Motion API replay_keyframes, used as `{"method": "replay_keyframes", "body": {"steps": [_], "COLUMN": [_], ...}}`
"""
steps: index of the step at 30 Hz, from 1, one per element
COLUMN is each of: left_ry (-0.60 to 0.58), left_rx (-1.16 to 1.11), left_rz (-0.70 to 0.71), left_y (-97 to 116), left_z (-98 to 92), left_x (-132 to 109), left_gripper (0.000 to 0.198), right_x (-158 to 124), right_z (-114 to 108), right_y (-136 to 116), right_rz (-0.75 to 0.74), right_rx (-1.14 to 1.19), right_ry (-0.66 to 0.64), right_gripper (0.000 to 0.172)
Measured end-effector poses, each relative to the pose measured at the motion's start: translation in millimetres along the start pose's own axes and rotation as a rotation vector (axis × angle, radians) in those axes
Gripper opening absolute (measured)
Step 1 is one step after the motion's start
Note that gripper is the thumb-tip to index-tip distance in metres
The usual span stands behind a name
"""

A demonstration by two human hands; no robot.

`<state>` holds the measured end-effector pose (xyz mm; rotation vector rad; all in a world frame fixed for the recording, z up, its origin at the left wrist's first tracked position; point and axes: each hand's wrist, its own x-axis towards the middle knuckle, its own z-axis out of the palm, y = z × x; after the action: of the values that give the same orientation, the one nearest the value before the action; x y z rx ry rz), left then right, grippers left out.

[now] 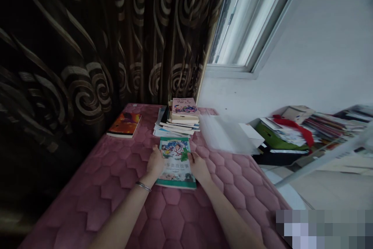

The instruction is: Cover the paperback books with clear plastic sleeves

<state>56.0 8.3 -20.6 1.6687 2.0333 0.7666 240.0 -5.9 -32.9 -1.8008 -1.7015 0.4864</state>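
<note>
A pink mattress [171, 218], quilted in hexagons, fills the lower middle of the view, its far edge running up against a dark curtain [163, 27] patterned with pale swirls. The curtain also hangs along the left edge. Past the far right corner stands a pale wall [326, 39] with a white-framed window [241, 20] set in it.

The green-edged book [176, 165] is midway between the mattress's left and right edges, cover up, just on the near side of a stack of books [180, 125] by the far edge. The left hand [155, 162] and right hand [199, 166] each have their grip clamped on one side of it; whether it touches the quilting, I cannot tell. A pink book [184, 106] tops the stack. Near the far left corner lies an orange book [124, 124].

At the right edge, toward the far corner, is a whitish sheet [224, 136], blurred. Beyond that edge are a green item [274, 138], a red strip [303, 132] and piled papers [335, 124], with a light floor [320, 190] below.
</note>
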Motion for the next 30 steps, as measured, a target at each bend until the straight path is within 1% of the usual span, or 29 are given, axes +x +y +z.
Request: {"method": "replay_keyframes", "body": {"steps": [1, 3, 5, 7, 8, 11, 13, 14, 16, 17, 18, 19, 21, 23, 27, 30], "left_ry": [-0.008, 0.003, 0.037, 0.064, 0.054, -0.059, -0.116, -0.125, -0.127, -0.127, -0.129, -0.134, -0.149, -0.148, -0.151, -0.181], "left_rx": [0.018, 0.13, 0.285, 0.411, 0.443, 0.438, 0.411, 0.406, 0.408, 0.407, 0.404, 0.399, 0.386, 0.383, 0.412, 0.423], "left_rz": [0.003, 0.036, 0.125, 0.263, 0.361, 0.66, 0.745, 0.748, 0.731, 0.722, 0.714, 0.702, 0.663, 0.59, 0.436, 0.389], "left_y": [-0.2, 0.1, 2.1, 5.6, 7.7, 12.2, 12.6, 12.2, 11.1, 10.7, 10.5, 10.4, 9.3, 5.4, -11.1, -21.2], "left_z": [0.2, -1.2, -3.4, -3.7, -2.5, 5.8, 12.3, 14.9, 18.4, 19.2, 19.5, 19.1, 16.2, 10.0, -8.8, -18.6], "left_x": [-1.1, -4.4, -9.2, -16.0, -20.2, -35.6, -45.1, -48.8, -53.2, -54.1, -54.3, -54.0, -52.0, -48.2, -37.4, -32.1], "left_gripper": [0.038, 0.048, 0.053, 0.048, 0.044, 0.042, 0.046, 0.048, 0.05, 0.05, 0.051, 0.052, 0.055, 0.058, 0.057, 0.057], "right_x": [0.9, 2.3, 2.9, 2.7, 2.2, -1.8, -6.5, -9.3, -15.2, -18.1, -20.7, -23.0, -26.3, -27.9, -27.2, -25.8], "right_z": [0.2, 0.2, -0.1, -0.5, -0.7, -1.7, -2.9, -3.7, -5.6, -6.5, -7.3, -8.2, -9.8, -11.6, -14.7, -15.6], "right_y": [-0.7, -1.7, -2.5, -3.8, -4.8, -8.0, -9.2, -9.3, -8.2, -7.3, -6.3, -5.4, -4.1, -4.0, -6.6, -8.5], "right_rz": [0.014, 0.027, 0.025, 0.024, 0.024, 0.033, 0.035, 0.008, -0.129, -0.216, -0.289, -0.332, -0.33, -0.289, -0.255, -0.238], "right_rx": [-0.071, -0.168, -0.203, -0.214, -0.219, -0.24, -0.258, -0.272, -0.304, -0.32, -0.337, -0.356, -0.396, -0.425, -0.424, -0.408], "right_ry": [-0.025, -0.056, -0.066, -0.069, -0.069, -0.066, -0.036, -0.003, 0.048, 0.044, 0.015, -0.031, -0.128, -0.176, -0.195, -0.209], "right_gripper": [0.037, 0.037, 0.037, 0.036, 0.036, 0.037, 0.037, 0.036, 0.039, 0.042, 0.045, 0.046, 0.047, 0.048, 0.048, 0.047]}}
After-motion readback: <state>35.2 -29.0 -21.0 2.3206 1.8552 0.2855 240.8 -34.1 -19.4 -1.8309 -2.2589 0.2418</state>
